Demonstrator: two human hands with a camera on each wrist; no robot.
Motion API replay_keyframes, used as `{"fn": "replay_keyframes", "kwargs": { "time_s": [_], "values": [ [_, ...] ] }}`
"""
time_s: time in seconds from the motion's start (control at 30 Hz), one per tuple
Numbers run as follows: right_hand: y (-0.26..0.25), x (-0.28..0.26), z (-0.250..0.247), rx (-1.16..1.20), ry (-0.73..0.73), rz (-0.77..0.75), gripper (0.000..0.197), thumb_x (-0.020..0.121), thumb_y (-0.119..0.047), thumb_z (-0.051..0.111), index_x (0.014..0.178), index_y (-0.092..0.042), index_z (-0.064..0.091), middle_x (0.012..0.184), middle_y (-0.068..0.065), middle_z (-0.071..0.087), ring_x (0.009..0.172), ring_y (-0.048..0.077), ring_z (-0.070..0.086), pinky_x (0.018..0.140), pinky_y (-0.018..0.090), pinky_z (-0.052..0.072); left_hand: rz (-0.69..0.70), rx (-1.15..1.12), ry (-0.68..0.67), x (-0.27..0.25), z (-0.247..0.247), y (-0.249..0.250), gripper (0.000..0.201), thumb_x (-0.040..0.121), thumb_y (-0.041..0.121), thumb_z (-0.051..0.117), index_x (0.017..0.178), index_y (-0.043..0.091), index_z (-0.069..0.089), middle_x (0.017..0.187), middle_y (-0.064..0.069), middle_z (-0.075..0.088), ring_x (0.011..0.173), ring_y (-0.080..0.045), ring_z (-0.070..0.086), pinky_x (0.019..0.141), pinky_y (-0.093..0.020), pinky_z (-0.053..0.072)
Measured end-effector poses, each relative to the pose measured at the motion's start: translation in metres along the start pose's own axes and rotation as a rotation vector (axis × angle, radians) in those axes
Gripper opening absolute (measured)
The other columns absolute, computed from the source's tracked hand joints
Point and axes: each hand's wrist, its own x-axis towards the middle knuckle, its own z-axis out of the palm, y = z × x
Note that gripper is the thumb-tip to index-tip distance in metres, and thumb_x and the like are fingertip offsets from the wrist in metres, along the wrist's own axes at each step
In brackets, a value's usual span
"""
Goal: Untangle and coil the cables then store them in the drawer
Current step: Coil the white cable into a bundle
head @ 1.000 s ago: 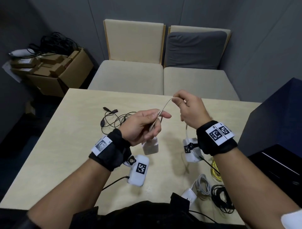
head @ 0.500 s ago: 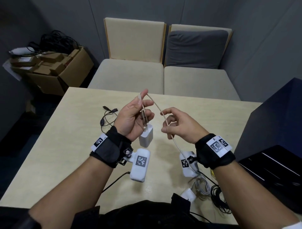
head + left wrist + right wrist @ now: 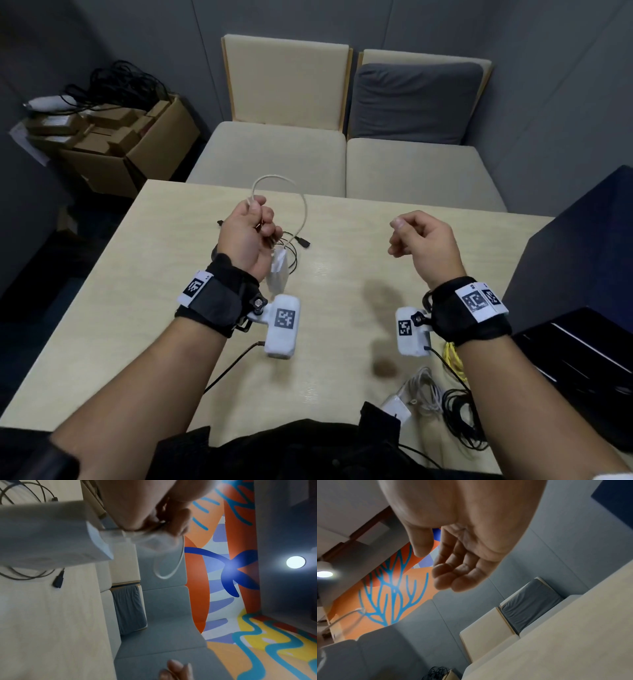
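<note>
Coiling step. Left hand point(image 3: 245, 236) gripped gathered loops of white charger cable point(image 3: 279, 192) above bench point(image 3: 137, 291), adapter point(image 3: 279, 274) dangling below. Right hand point(image 3: 423, 240) empty, grip loosely curled, apart. Black cable point(image 3: 294, 245) lay beyond. Next, likely: tuck loose end, find drawer, not clearly in view.

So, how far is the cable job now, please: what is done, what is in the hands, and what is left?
Done: nothing is visibly stored yet. In hand: the left hand holds the white charger cable in loops, its adapter hanging below; the right hand holds nothing. Left: a thin black cable lies loose on the table, and white, black and yellow cables lie near the right forearm.
</note>
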Motion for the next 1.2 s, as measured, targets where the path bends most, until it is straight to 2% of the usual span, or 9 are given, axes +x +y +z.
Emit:
{"fn": "replay_keyframes", "kwargs": {
  "time_s": [0.1, 0.23, 0.4, 0.43, 0.5, 0.6, 0.77, 0.93, 1.2],
  "values": [
    [-0.002, -0.003, -0.002, -0.022, -0.012, -0.003, 0.015, 0.093, -0.011, 0.058, 0.079, -0.013, 0.063, 0.065, 0.006, 0.061, 0.055, 0.018, 0.061, 0.061, 0.032, 0.051, 0.031, 0.128, 0.058, 0.0, -0.001, -0.006, 0.026, 0.104, 0.012, 0.029, 0.085, 0.014, 0.046, 0.064, 0.001, 0.043, 0.041, -0.006, 0.037, 0.052, -0.02, 0.04],
    [-0.012, -0.011, 0.021, -0.014, -0.181, -0.039, 0.004, 0.088, -0.017, 0.065, 0.089, -0.02, 0.065, 0.079, 0.001, 0.066, 0.071, 0.019, 0.064, 0.07, 0.034, 0.051, 0.012, 0.222, -0.036, -0.01, 0.009, -0.012, 0.022, 0.103, 0.01, 0.032, 0.086, 0.011, 0.047, 0.062, -0.001, 0.047, 0.042, -0.01, 0.041, 0.054, -0.024, 0.041],
    [-0.012, -0.004, 0.06, -0.314, -0.225, -0.058, 0.064, 0.087, -0.035, 0.065, 0.142, -0.025, 0.034, 0.141, -0.005, 0.045, 0.121, 0.012, 0.049, 0.1, 0.03, 0.04, -0.111, 0.193, -0.315, -0.023, 0.02, -0.012, 0.023, 0.103, 0.01, 0.03, 0.087, 0.009, 0.046, 0.057, -0.001, 0.05, 0.043, -0.013, 0.043, 0.053, -0.024, 0.046],
    [-0.011, -0.003, 0.065, -0.324, -0.227, -0.039, 0.063, 0.089, -0.034, 0.062, 0.143, -0.025, 0.031, 0.138, -0.005, 0.047, 0.119, 0.014, 0.052, 0.1, 0.031, 0.04, -0.133, 0.166, -0.348, -0.025, 0.021, -0.011, 0.023, 0.102, 0.011, 0.03, 0.087, 0.01, 0.046, 0.056, 0.0, 0.049, 0.043, -0.012, 0.042, 0.053, -0.023, 0.046],
    [-0.008, -0.002, 0.071, -0.253, -0.247, 0.015, 0.04, 0.093, -0.027, 0.055, 0.131, -0.026, 0.042, 0.106, -0.005, 0.064, 0.087, 0.016, 0.065, 0.082, 0.033, 0.048, -0.158, 0.093, -0.368, -0.025, 0.02, -0.009, 0.022, 0.102, 0.012, 0.03, 0.089, 0.011, 0.048, 0.056, 0.003, 0.047, 0.042, -0.01, 0.04, 0.054, -0.022, 0.044],
    [0.0, -0.008, 0.073, -0.168, -0.231, 0.018, 0.01, 0.098, -0.024, 0.044, 0.099, -0.021, 0.053, 0.056, -0.01, 0.049, 0.045, 0.008, 0.043, 0.048, 0.022, 0.036, -0.187, -0.064, -0.355, -0.025, 0.017, -0.004, 0.022, 0.099, 0.017, 0.033, 0.099, 0.013, 0.054, 0.058, 0.007, 0.047, 0.043, -0.005, 0.038, 0.056, -0.019, 0.045],
    [0.017, -0.012, 0.065, -0.438, -0.295, -0.018, 0.012, 0.098, -0.028, 0.044, 0.091, -0.021, 0.053, 0.065, 0.0, 0.052, 0.061, 0.023, 0.049, 0.062, 0.035, 0.046, -0.238, -0.339, -0.351, -0.023, 0.016, 0.0, 0.029, 0.098, 0.016, 0.034, 0.114, 0.01, 0.057, 0.065, 0.009, 0.058, 0.049, -0.001, 0.05, 0.064, -0.016, 0.053],
    [0.01, -0.032, 0.067, -0.789, -0.521, -0.118, 0.02, 0.098, -0.045, 0.037, 0.091, -0.027, 0.045, 0.081, 0.005, 0.059, 0.077, 0.031, 0.054, 0.07, 0.042, 0.049, -0.159, -0.46, -0.271, -0.019, 0.018, -0.006, 0.027, 0.101, 0.011, 0.032, 0.114, 0.01, 0.056, 0.089, -0.001, 0.073, 0.079, -0.01, 0.071, 0.078, -0.026, 0.057],
    [-0.025, -0.044, 0.06, -0.757, -0.657, -0.413, 0.028, 0.094, -0.032, 0.051, 0.071, -0.024, 0.038, 0.059, -0.01, 0.039, 0.064, 0.017, 0.038, 0.063, 0.042, 0.044, 0.058, 0.029, -0.174, -0.008, 0.007, -0.023, 0.043, 0.101, 0.009, 0.038, 0.144, 0.012, 0.032, 0.127, -0.003, 0.056, 0.104, -0.012, 0.064, 0.09, -0.023, 0.052]
  ]
}}
